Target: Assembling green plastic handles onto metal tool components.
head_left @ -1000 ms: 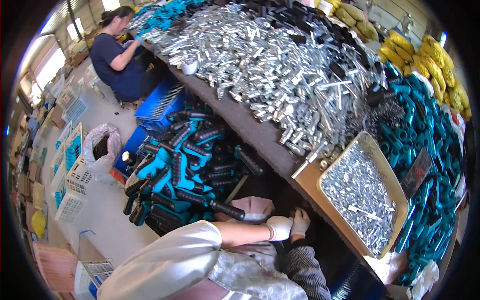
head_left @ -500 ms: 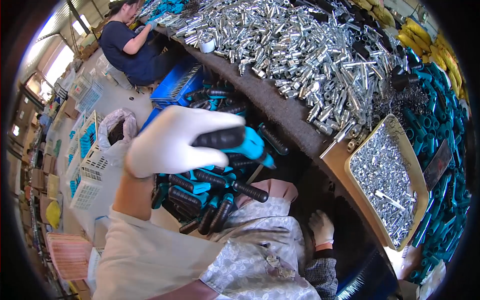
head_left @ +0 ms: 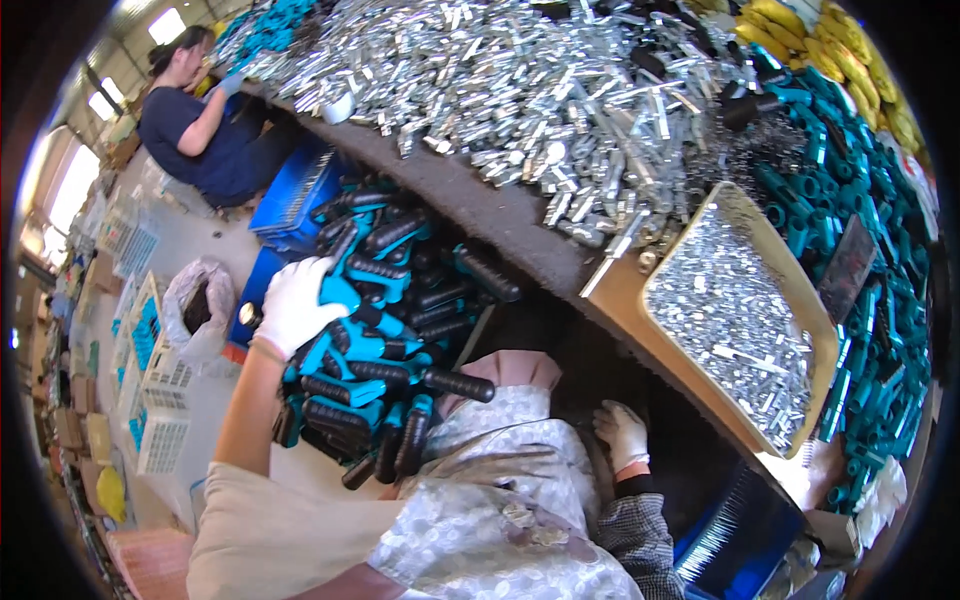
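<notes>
My left hand [head_left: 295, 305], in a white glove, is at the left side of a heap of black-and-teal tool handles [head_left: 365, 365]. Its thumb and fingers are apart, and a teal handle end [head_left: 341, 292] lies between them at the heap's edge. Nothing appears firmly gripped, though the fingers' undersides are hidden. My right hand [head_left: 622, 436], also white-gloved, hangs low beside my apron [head_left: 510, 470] in the shade under the bench edge. Its fingers are loosely stretched and slightly bent, with no object visible in them.
Metal fittings [head_left: 500, 90] cover the bench beyond its dark edge [head_left: 440, 190]. At the right stand a tan tray [head_left: 652, 290] of small metal parts and a pile of teal tubes [head_left: 880, 370]. Blue crates [head_left: 300, 195], white baskets [head_left: 165, 430] and a seated co-worker [head_left: 195, 130] are at the left.
My left hand has lowered to the heap from above it, and the black-and-teal handle it held is no longer raised in its grip. The view has shifted; my right hand stays low.
</notes>
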{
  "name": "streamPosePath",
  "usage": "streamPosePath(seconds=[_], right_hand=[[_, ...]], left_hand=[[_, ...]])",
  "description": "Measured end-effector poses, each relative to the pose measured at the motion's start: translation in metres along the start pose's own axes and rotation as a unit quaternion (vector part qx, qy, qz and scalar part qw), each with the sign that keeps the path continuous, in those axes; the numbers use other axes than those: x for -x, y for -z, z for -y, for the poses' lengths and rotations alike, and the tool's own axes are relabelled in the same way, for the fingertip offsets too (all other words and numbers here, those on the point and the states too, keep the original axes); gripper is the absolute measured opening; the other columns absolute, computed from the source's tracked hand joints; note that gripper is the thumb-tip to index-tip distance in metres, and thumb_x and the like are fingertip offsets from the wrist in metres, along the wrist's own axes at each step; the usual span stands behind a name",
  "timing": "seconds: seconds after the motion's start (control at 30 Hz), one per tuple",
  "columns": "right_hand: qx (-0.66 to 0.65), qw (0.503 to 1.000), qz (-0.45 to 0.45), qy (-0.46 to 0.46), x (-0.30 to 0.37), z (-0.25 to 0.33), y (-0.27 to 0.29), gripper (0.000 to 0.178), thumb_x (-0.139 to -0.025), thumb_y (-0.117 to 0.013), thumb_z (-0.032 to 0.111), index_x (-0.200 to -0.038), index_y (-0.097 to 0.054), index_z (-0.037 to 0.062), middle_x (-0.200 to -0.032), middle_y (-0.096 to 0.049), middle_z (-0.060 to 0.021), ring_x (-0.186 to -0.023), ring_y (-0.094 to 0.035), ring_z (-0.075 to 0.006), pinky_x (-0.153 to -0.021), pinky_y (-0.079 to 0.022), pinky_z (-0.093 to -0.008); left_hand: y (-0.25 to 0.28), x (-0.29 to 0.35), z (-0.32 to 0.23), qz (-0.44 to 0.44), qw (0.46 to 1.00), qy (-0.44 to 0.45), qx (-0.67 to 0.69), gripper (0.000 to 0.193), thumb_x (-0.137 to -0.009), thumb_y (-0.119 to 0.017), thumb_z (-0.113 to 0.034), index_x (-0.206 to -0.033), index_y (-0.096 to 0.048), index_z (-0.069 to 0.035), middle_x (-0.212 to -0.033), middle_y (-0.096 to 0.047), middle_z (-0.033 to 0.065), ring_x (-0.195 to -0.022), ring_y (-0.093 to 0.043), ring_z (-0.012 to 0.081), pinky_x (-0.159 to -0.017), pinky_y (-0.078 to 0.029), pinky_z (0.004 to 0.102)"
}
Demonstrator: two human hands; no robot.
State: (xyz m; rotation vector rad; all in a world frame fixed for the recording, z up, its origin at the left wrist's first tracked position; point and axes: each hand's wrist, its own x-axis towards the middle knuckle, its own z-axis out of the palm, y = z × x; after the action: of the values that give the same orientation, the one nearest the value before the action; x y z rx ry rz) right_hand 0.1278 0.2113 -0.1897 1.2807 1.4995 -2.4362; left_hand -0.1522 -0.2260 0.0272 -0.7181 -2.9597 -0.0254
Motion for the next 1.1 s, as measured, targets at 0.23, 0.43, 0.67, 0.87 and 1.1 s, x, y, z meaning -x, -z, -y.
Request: streamPosePath(seconds=[0.23, 0.43, 0.67, 0.87, 1.1], right_hand=[[0.07, 0.994, 0.029, 0.074, 0.031, 0.03, -0.025, 0.027, -0.101, -0.053, 0.017, -0.115, -0.066, -0.0025, -0.101, -0.071, -0.0119, -0.092, -0.069, -0.0186, -0.079, -0.055, -0.0298], [0.102, 0.967, 0.148, 0.182, 0.087, 0.089, -0.074, 0.029, -0.102, -0.049, 0.013, -0.117, -0.065, -0.0061, -0.1, -0.071, -0.0134, -0.092, -0.068, -0.0181, -0.085, -0.054, -0.0293], [0.107, 0.948, 0.216, 0.206, 0.105, 0.102, -0.11, 0.027, -0.101, -0.05, 0.011, -0.116, -0.066, -0.0047, -0.101, -0.069, -0.0077, -0.094, -0.064, -0.0138, -0.088, -0.051, -0.0279], [0.118, 0.949, 0.211, 0.203, 0.114, 0.111, -0.098, 0.028, -0.103, -0.051, 0.012, -0.118, -0.064, -0.0064, -0.105, -0.07, -0.0095, -0.099, -0.064, -0.0142, -0.092, -0.05, -0.0282], [0.079, 0.951, 0.234, 0.189, 0.095, 0.119, -0.108, 0.028, -0.103, -0.052, 0.015, -0.119, -0.065, -0.0036, -0.105, -0.069, -0.0077, -0.098, -0.064, -0.0137, -0.092, -0.049, -0.0275]], left_hand=[[0.038, -0.023, -0.047, -0.017, 0.992, -0.082, 0.099, 0.05, -0.08, -0.074, -0.037, -0.117, -0.065, -0.005, -0.117, -0.065, 0.013, -0.111, -0.059, 0.0341, -0.097, -0.048, 0.0431], [0.057, -0.079, -0.155, -0.045, 0.935, -0.305, 0.178, 0.039, -0.087, -0.07, -0.035, -0.116, -0.068, -0.009, -0.106, -0.069, 0.0132, -0.099, -0.066, 0.0324, -0.088, -0.053, 0.0394], [0.027, -0.112, -0.268, -0.043, 0.945, -0.264, 0.187, 0.036, -0.086, -0.068, -0.033, -0.114, -0.06, -0.011, -0.092, -0.069, 0.0122, -0.081, -0.068, 0.0333, -0.07, -0.055, 0.0441], [0.011, -0.126, -0.264, -0.109, 0.901, -0.157, 0.388, 0.025, -0.086, -0.062, -0.014, -0.11, -0.063, -0.009, -0.081, -0.07, 0.0162, -0.073, -0.068, 0.0353, -0.066, -0.054, 0.0445], [0.042, -0.176, -0.213, 0.029, 0.565, 0.0, 0.824, 0.013, -0.091, -0.066, -0.006, -0.103, -0.066, -0.001, -0.081, -0.067, 0.0047, -0.064, -0.063, 0.0109, -0.051, -0.049, 0.0218]])
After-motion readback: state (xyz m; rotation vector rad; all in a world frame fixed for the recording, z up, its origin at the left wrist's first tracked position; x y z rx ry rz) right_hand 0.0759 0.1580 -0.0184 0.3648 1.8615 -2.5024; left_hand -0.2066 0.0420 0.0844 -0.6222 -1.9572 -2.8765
